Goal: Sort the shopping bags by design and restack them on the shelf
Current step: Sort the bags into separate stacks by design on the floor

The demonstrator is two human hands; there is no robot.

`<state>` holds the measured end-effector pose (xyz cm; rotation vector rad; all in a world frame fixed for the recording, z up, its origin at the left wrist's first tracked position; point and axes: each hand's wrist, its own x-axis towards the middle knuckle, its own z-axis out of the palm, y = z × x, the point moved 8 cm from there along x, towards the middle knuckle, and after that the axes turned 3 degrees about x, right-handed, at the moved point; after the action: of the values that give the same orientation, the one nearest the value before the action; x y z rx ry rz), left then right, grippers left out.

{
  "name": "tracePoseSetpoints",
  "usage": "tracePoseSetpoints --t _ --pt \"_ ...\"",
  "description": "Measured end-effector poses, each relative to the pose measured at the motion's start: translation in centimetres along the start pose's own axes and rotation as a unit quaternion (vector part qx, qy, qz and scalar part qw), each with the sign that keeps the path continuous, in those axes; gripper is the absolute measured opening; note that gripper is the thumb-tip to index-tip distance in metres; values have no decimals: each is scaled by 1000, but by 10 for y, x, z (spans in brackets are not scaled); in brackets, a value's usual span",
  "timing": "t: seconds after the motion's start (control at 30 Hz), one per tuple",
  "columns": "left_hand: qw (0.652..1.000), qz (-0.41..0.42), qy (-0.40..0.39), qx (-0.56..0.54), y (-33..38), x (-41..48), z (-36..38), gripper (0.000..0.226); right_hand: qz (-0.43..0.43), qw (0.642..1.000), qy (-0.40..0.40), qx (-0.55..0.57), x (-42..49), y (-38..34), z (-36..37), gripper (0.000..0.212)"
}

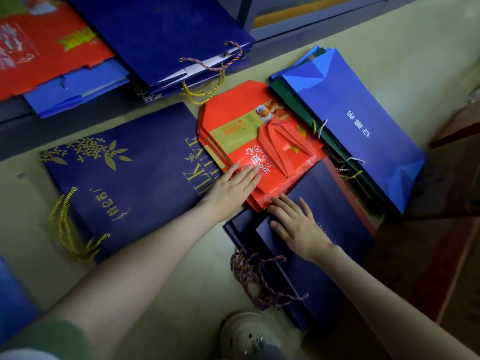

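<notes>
Both hands are down on the floor [197, 281], in among the bags. The left hand [233, 187] lies flat on the near corner of the red bags [241, 113], fingers straight and close together over the white lettering. These red bags form a small fanned stack, red strap handles folded on top, sitting just in front of the shelf edge [65, 127].

The right hand [298, 226] rests palm down on the plain navy bags [330, 201], fingers spread apart. Its fingertips reach the near edge of the red stack; whether they touch it cannot be told. The red stack overlaps the far end of these navy bags, whose twisted multicolour cords [259, 279] trail toward the person.

To the left, a large navy bag with gold lettering [124, 183] lies flat, its gold cord handles [65, 224] spilling off its near left corner. The red stack overlaps its right edge.

On the right, a bright blue bag with white characters [350, 120] tops a slanted pile, with dark green bags [291, 100] showing beneath it, just beside the red stack.

Up on the shelf, a navy stack [155, 35] sits in the middle, its cords hanging over the edge; a red bag [39, 48] lies over lighter blue bags [78, 87] toward the left end.

A reddish rug [428, 255] borders the floor on the right. A green sleeve [52, 336] shows on the left arm.
</notes>
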<state>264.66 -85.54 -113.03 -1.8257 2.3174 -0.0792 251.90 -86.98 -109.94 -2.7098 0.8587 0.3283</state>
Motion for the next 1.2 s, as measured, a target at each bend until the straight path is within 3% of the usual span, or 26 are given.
tracePoseSetpoints --t 0.1,0.23,0.37,0.47,0.57,0.67,0.7,0.77,0.87,0.97,1.0,1.07,1.1,1.13,1.2 --pt "999 41 6 14 9 34 0 61 -4 998 63 2 -14 9 -12 48" --pt "997 56 -38 25 15 58 11 56 -19 995 102 -4 -20 10 -23 43" --pt "989 10 37 -143 -8 65 -13 56 -15 988 155 -8 -28 12 -30 39" --pt "954 -93 67 -278 -52 60 -23 43 -11 986 168 -5 -32 16 -31 40" --pt "924 -168 29 -342 -83 52 -15 49 16 997 52 50 -16 19 -4 46" --pt "916 -192 52 -349 -95 41 -22 49 98 972 -108 183 -2 30 36 53" --pt "912 -189 60 -358 -96 38 -25 49 137 955 -133 226 1 36 43 57" --pt "906 -188 78 -372 -97 33 -32 48 213 909 -95 347 7 44 35 59" --pt "905 -153 104 -384 -89 32 -45 51 266 776 -36 571 22 25 10 58" --pt "914 -73 189 -351 -76 29 -72 54 229 663 41 711 47 -4 -27 51" --pt "915 -52 223 -332 -72 26 -81 52 209 608 72 763 56 -8 -40 51" --pt "914 -20 270 -302 -63 18 -97 51 174 455 121 865 67 -14 -68 55" --pt "914 -10 288 -287 -60 16 -104 48 175 402 134 889 70 -16 -79 53" --pt "912 -3 305 -273 -57 14 -111 44 196 379 148 892 72 -12 -83 46" --pt "911 6 329 -247 -53 11 -120 37 258 402 165 863 69 -10 -88 35"
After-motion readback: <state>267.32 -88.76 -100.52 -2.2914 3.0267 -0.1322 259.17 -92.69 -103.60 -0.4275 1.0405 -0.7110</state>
